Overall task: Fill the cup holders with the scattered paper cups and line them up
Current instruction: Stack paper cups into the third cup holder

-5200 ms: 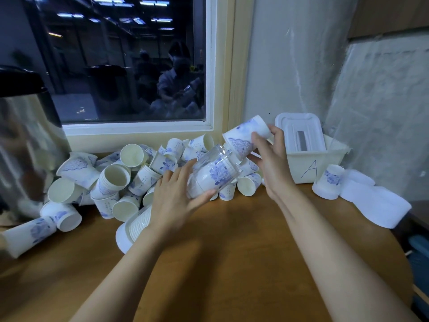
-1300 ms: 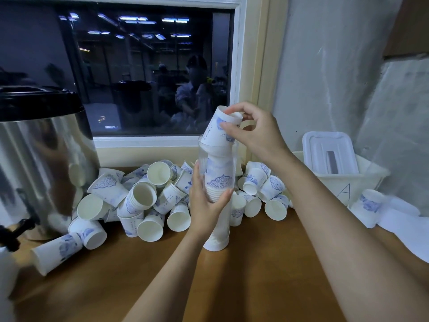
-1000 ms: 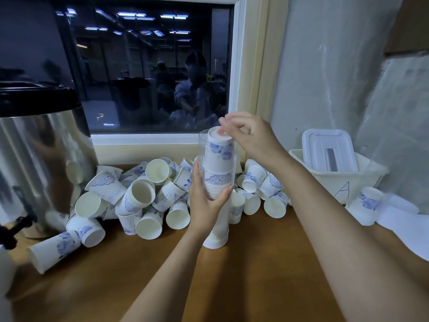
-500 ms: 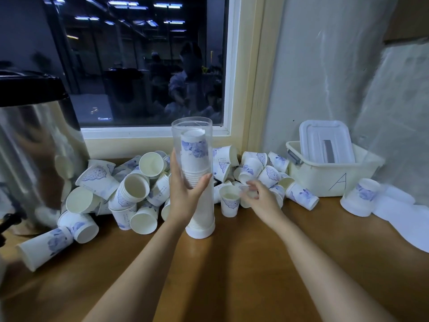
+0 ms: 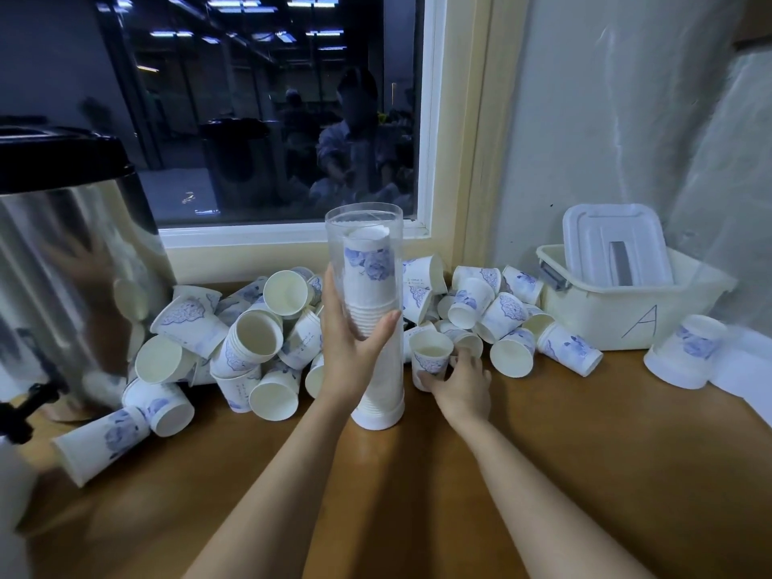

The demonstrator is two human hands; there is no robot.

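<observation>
Left hand wraps thumb and fingers round the middle of the clear cup holder. Right hand grips the lower half of 1 upright paper cup, thumb on the near side, fingers behind.

Cup holder: upright tube, base on the wooden table, between the 2 hands, just left of the gripped cup. Inside it is a nested stack of cups, mouths down, top cup just below the tube rim.

Scattered cups: a heap behind and to the left of the left hand, more behind the right hand, most on their sides, some nested. White with a blue floral print. Small print on a few is too small to read.

Right of the right hand: cream plastic bin with a handwritten "A" on its front wall, white lid standing tilted in it. Past the bin, 1 inverted cup.

Far left of the left hand: steel urn with a black lid. Dark window behind the heap.
</observation>
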